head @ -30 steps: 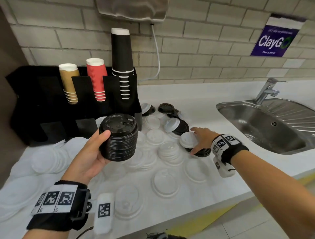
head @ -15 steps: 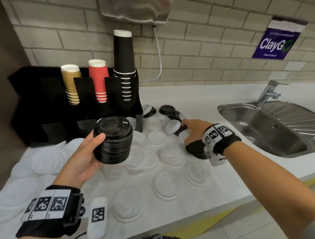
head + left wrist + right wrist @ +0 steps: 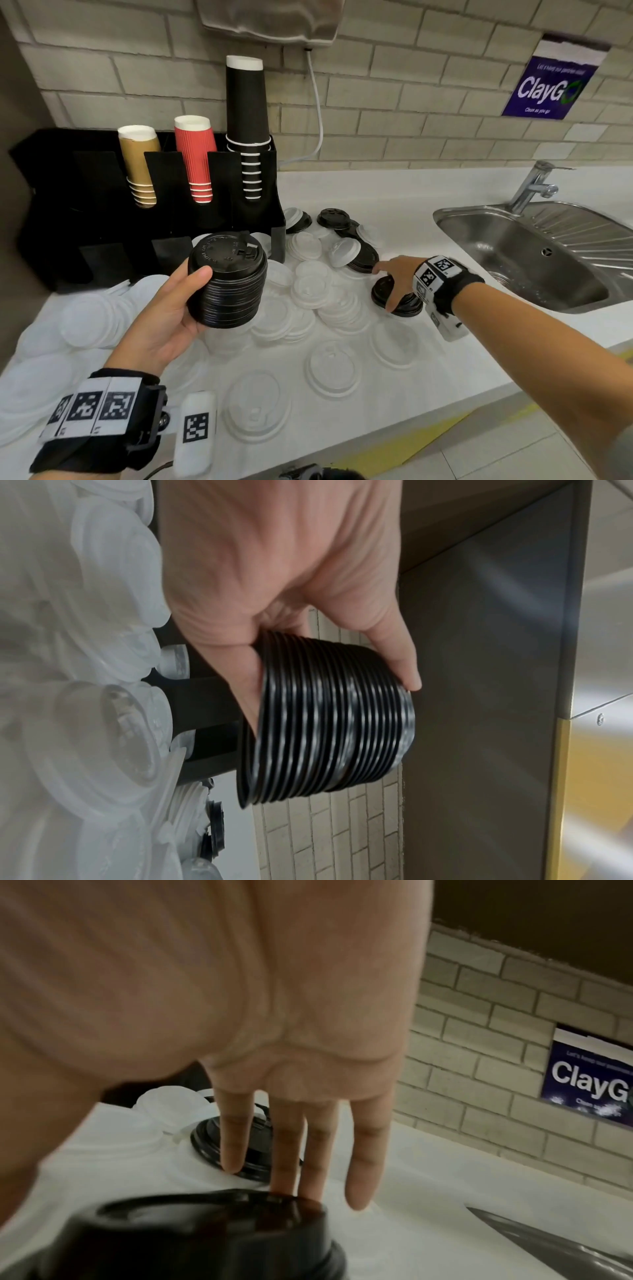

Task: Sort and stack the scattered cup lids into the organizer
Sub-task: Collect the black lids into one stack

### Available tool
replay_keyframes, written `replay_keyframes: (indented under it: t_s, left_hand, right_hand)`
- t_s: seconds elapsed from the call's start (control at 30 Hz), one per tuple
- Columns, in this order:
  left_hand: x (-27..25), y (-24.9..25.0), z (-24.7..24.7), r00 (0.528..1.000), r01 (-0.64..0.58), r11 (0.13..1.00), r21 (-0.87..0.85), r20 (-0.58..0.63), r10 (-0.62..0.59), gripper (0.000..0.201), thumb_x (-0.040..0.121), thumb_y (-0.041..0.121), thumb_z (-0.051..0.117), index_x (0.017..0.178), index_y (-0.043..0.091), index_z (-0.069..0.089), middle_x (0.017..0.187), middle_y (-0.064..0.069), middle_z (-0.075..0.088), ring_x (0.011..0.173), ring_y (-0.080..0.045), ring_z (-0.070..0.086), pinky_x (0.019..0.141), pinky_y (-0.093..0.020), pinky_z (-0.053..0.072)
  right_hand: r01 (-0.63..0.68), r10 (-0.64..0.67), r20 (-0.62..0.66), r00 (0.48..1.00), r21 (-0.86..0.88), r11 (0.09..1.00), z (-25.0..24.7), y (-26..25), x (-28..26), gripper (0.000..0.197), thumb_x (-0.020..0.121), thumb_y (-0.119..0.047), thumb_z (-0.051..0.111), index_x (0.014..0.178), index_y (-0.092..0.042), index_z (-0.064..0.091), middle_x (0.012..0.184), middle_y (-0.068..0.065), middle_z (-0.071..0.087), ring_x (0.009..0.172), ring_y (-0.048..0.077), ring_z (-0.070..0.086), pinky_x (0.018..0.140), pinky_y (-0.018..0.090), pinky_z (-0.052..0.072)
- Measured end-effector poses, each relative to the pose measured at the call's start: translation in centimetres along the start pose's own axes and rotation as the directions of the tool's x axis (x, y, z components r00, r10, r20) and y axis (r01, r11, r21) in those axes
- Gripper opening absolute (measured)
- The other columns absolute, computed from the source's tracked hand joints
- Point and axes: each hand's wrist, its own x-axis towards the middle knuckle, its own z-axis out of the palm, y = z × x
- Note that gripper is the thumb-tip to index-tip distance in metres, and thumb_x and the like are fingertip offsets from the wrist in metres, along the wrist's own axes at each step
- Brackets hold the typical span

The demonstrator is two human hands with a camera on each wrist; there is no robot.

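**Lids mid-sort: black stack in left hand, right hand over a loose black lid**

Left hand [image 3: 161,315] holds a tall black lid stack [image 3: 228,284] above the desk [image 3: 394,387], just in front of the organizer [image 3: 61,212]. Grip is curled: thumb across the stack's near side up by the top lid, fingers underneath, palm on the side. Left wrist view shows the same, w/ thumb tip at the top rim and stack [image 3: 329,718] lying sideways in frame.

Right hand [image 3: 397,274] reaches over a small pile of black lids [image 3: 394,298] near the sink [image 3: 534,260]. Fingers are straight and spread; wrist view shows fingertips [image 3: 284,1180] meeting the far edge of the nearest black lid [image 3: 212,1231], nothing gripped. Another black lid [image 3: 253,1148] lies beyond, under the fingers.

White lids [image 3: 311,291] & clear lids [image 3: 332,370] are scattered and part-stacked across the desk between the hands; more black lids [image 3: 334,219] lie at the back beside the organizer.

Organizer's rear slots hold cups: tan [image 3: 138,164], red [image 3: 195,157], black [image 3: 248,113]. Purple sign [image 3: 551,85] on the brick wall, tap [image 3: 531,185] behind the sink.
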Motion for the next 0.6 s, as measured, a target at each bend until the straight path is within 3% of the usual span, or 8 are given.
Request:
replay_keyframes:
  t_s: [0.13, 0.27, 0.37, 0.4, 0.5, 0.6]
  left_hand:
    - [0.1, -0.1, 0.1, 1.0, 0.008, 1.0, 0.004, -0.005, -0.007, 0.027, 0.081, 0.031, 0.057, 0.101, 0.035, 0.075, 0.104, 0.006, 0.074, 0.095, -0.01, 0.071, 0.066, -0.027, 0.059]
    - [0.2, -0.4, 0.5, 1.0, 0.015, 1.0, -0.003, -0.003, -0.015, 0.027, 0.08, 0.031, 0.058, 0.1, 0.035, 0.075, 0.102, 0.006, 0.074, 0.093, -0.009, 0.071, 0.066, -0.025, 0.058]
    - [0.2, -0.5, 1.0, 0.999, 0.031, 1.0, -0.003, 0.013, -0.031, 0.03, 0.076, 0.034, 0.068, 0.106, 0.033, 0.073, 0.106, 0.003, 0.073, 0.096, -0.012, 0.071, 0.067, -0.027, 0.058]
    - [0.2, -0.5, 1.1, 0.999, 0.042, 0.999, -0.002, 0.013, -0.042, 0.038, 0.071, 0.035, 0.073, 0.109, 0.032, 0.072, 0.108, 0.002, 0.073, 0.098, -0.013, 0.07, 0.067, -0.027, 0.058]
    - [0.1, -0.5, 1.6, 0.998, 0.068, 0.998, 0.015, 0.015, -0.068, 0.061, 0.063, 0.038, 0.08, 0.121, 0.027, 0.065, 0.114, 0.0, 0.071, 0.103, -0.017, 0.068, 0.069, -0.029, 0.058]
    - [0.0, -0.3, 2.2, 0.997, 0.078, 0.996, 0.033, 0.017, -0.079, 0.057, 0.07, 0.033, 0.075, 0.125, 0.026, 0.061, 0.116, -0.002, 0.07, 0.106, -0.019, 0.067, 0.07, -0.03, 0.057]
  right_hand:
    - [0.04, -0.039, -0.055, 0.998, 0.001, 0.999, 0.5, 0.4, 0.7, 0.083, 0.069, -0.033, 0.082, 0.138, -0.024, 0.038, 0.126, 0.009, 0.047, 0.117, 0.029, 0.049, 0.087, 0.034, 0.043]
    - [0.074, -0.064, -0.163, 0.985, 0.052, 0.996, -0.9, 0.2, -0.4, 0.073, 0.071, -0.033, 0.078, 0.134, -0.026, 0.043, 0.109, 0.002, 0.041, 0.104, 0.027, 0.05, 0.083, 0.032, 0.043]
    - [0.236, -0.163, -0.319, 0.934, 0.204, 0.95, -3.2, -1.5, -2.5, 0.058, 0.073, -0.028, 0.077, 0.125, -0.023, 0.05, 0.108, 0.002, 0.047, 0.102, 0.025, 0.053, 0.085, 0.028, 0.044]
    - [0.33, -0.21, -0.372, 0.904, 0.296, 0.896, -4.0, -2.7, -3.4, 0.053, 0.073, -0.026, 0.077, 0.121, -0.024, 0.053, 0.108, 0.002, 0.051, 0.099, 0.022, 0.055, 0.083, 0.026, 0.045]
    - [0.574, -0.366, -0.451, 0.814, 0.531, 0.623, -5.8, -7.4, -6.7, 0.05, 0.069, -0.029, 0.073, 0.116, -0.026, 0.056, 0.099, -0.008, 0.054, 0.089, 0.009, 0.056, 0.079, 0.013, 0.045]
    - [0.686, -0.499, -0.473, 0.726, 0.544, 0.483, -6.6, -11.3, -8.7, 0.049, 0.078, -0.017, 0.074, 0.122, -0.03, 0.056, 0.106, -0.004, 0.055, 0.099, 0.016, 0.059, 0.088, 0.021, 0.048]
